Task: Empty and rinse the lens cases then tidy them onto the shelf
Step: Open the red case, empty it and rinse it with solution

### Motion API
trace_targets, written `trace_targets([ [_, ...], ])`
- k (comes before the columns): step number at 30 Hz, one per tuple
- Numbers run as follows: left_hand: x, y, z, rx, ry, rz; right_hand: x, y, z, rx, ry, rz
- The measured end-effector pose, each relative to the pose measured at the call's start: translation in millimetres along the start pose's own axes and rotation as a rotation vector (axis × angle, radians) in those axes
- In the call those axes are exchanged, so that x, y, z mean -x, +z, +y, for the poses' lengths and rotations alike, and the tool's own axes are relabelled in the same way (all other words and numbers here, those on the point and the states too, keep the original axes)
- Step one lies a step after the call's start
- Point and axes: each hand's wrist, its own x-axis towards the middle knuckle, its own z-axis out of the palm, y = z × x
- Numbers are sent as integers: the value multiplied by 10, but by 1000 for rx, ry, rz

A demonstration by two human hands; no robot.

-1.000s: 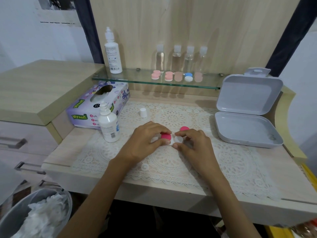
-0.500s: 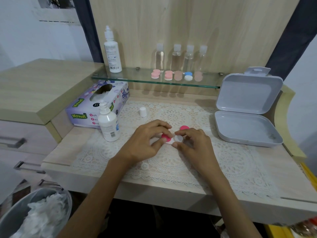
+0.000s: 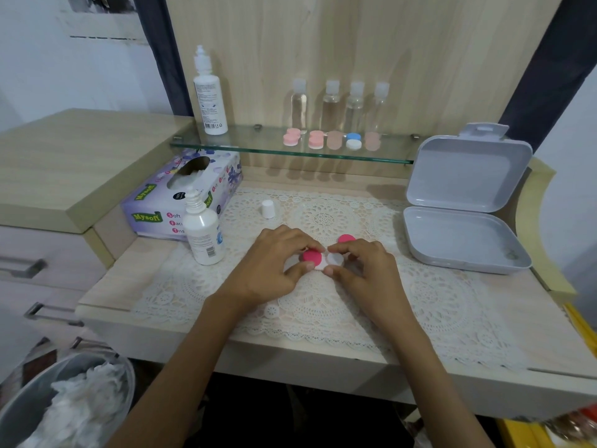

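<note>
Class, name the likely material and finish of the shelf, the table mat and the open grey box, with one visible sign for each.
Shelf: clear glass, probably; see-through, with a green-tinted edge.
Mat: white lace or crochet, cloth or vinyl; openwork holes show the wood beneath.
Box: smooth grey plastic, apparently; moulded rounded corners and a soft sheen.

We note left hand (image 3: 273, 265) fingers turned on pink cap (image 3: 312, 257): half hidden half a second ago, cap face now mostly exposed, thumb drawn back to its near edge. Right hand (image 3: 363, 274) grip on white lens case (image 3: 334, 260) shifted slightly. We record no other displacement.
</note>
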Motion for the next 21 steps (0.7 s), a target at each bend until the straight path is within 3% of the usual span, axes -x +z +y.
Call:
trace_targets([
  [3, 20, -15, 21, 19, 23, -15, 0, -5, 0, 7, -3, -3],
  [10, -7, -34, 49, 23, -130, 40, 6, -12, 0, 3, 0, -7],
  [21, 11, -10, 4, 3, 4, -5, 3, -4, 5, 11, -12, -1],
])
